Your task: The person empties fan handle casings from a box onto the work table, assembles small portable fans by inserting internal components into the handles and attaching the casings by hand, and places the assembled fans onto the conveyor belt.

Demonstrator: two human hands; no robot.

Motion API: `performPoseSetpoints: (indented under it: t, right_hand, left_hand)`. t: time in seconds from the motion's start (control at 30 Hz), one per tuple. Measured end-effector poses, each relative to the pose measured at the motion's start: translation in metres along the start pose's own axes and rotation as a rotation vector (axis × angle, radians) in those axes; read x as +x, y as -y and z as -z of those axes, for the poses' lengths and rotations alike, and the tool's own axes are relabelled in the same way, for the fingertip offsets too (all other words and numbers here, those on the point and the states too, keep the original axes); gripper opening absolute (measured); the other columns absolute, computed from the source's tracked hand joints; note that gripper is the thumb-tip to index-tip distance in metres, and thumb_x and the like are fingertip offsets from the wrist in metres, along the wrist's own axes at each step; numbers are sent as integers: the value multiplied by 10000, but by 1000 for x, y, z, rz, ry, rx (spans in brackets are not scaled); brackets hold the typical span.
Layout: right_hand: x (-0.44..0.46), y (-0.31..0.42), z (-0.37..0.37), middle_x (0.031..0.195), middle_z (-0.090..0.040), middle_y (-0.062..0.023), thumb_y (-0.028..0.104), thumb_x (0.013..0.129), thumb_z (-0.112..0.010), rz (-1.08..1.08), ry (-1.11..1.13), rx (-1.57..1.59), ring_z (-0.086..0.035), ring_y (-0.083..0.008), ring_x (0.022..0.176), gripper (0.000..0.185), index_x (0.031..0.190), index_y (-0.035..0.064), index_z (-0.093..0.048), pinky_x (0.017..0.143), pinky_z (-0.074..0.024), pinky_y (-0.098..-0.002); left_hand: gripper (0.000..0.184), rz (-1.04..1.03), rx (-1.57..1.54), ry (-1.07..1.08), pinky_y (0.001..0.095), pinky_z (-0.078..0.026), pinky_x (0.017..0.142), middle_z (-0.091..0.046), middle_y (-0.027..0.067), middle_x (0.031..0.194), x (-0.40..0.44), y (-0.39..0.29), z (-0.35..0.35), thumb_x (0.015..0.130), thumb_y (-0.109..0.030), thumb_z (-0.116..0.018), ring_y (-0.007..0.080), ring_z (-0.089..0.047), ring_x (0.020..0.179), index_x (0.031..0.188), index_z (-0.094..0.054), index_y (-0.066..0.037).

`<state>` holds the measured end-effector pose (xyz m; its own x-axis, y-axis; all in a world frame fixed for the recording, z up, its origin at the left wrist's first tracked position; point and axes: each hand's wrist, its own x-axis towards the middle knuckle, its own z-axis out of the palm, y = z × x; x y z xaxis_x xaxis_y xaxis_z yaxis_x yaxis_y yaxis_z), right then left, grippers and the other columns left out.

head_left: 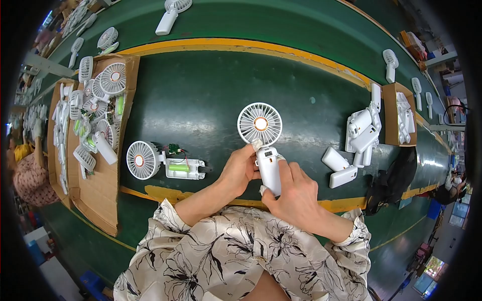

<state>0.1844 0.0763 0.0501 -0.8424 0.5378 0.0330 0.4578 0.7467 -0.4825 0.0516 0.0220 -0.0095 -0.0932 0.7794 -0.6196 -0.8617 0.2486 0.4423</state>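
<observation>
A white handheld fan (269, 173) is held upright in front of me, its round grille pointing away from my body. My left hand (240, 169) pinches it at the neck, between grille and handle. Around the right side and lower end of the handle, my right hand (295, 193) is closed. Some fingertips wear white coverings. On the table to the left lies an opened fan (142, 160), its handle shell (185, 169) showing a green battery, with a small green circuit board (174, 148) and wires beside it.
A cardboard box (128, 100) of fans and parts stands at the left. White housings (364, 138) pile up at the right, near another box (393, 115) and black cloth (396, 175). More fans (167, 22) lie on the green belt beyond the yellow edge. A person (35, 178) is at far left.
</observation>
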Motion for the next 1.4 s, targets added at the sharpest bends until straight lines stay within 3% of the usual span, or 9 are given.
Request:
performPoseSetpoints:
  t: [0.27, 0.63, 0.8, 0.9, 1.2, 1.27, 1.3, 1.33, 1.4]
  right_hand:
    - [3, -1, -6, 737, -475, -146, 131, 565, -640, -46, 8, 5, -542, -294, 613, 481, 960, -80, -465, 500, -458, -370]
    - [6, -11, -12, 729, -477, -155, 128, 569, -633, 13, -9, -2, -545, -277, 575, 480, 945, -120, -469, 447, -464, -345]
    - [6, -11, -15, 727, -479, -147, 147, 568, -632, 38, -28, -43, -543, -265, 575, 470, 929, -110, -476, 439, -463, -333]
    - [5, -10, -17, 706, -464, -133, 132, 565, -637, 12, -42, -59, -540, -278, 585, 421, 901, -66, -478, 473, -457, -356]
    - [8, -17, -14, 709, -479, -109, 169, 582, -665, 80, -202, -68, -528, -249, 558, 410, 907, -25, -507, 467, -449, -332]
    - [8, -23, -16, 692, -502, -108, 173, 610, -675, -89, -216, 139, -537, -244, 552, 393, 923, -8, -522, 489, -455, -316]
    - [10, -23, -13, 700, -540, -91, 155, 680, -658, -187, -132, 236, -559, -180, 580, 322, 916, -20, -526, 535, -462, -283]
    - [12, -29, -17, 700, -540, -91, 155, 680, -658, -193, -140, 239, -559, -180, 580, 322, 916, -20, -526, 535, -462, -283]
    - [15, -40, -29, 665, -563, -129, 222, 716, -630, -318, 110, 704, -566, -246, 557, 315, 866, -32, -521, 506, -449, -334]
  left_hand:
    - [370, 2, 21, 45, 335, -445, 782, -568, 83, 996, 0, 0, 1, 869, -358, -409, 178, -555, 905, 1034, -501, -40]
    - [401, -3, 48, 54, 364, -443, 802, -565, 99, 1033, 4, 1, 4, 870, -364, -405, 194, -561, 929, 1061, -498, -25]
    - [288, -19, 87, -51, 316, -504, 686, -596, 98, 902, 5, 1, -2, 845, -238, -505, 173, -599, 776, 957, -565, 21]
    - [232, -39, 133, -90, 299, -508, 668, -600, 96, 891, 8, 4, -3, 837, -164, -522, 165, -599, 770, 952, -579, 29]
    - [210, -151, 140, -58, 304, -495, 717, -608, 88, 937, 5, -4, -8, 831, -115, -540, 148, -586, 812, 982, -579, 26]
    - [211, -185, 137, -22, 316, -474, 781, -602, 99, 999, 6, -3, -1, 838, -100, -525, 156, -579, 856, 1005, -571, 21]
    - [240, -262, 118, 51, 326, -471, 801, -595, 135, 1013, 8, -2, 2, 835, -101, -524, 183, -575, 898, 1037, -548, 26]
    - [273, -335, 99, 122, 337, -468, 822, -587, 171, 1026, 8, -3, 4, 832, -101, -523, 210, -570, 941, 1070, -526, 31]
    - [289, -348, 123, 146, 360, -460, 839, -584, 180, 1025, 6, -4, 3, 820, -90, -535, 227, -563, 957, 1080, -517, 34]
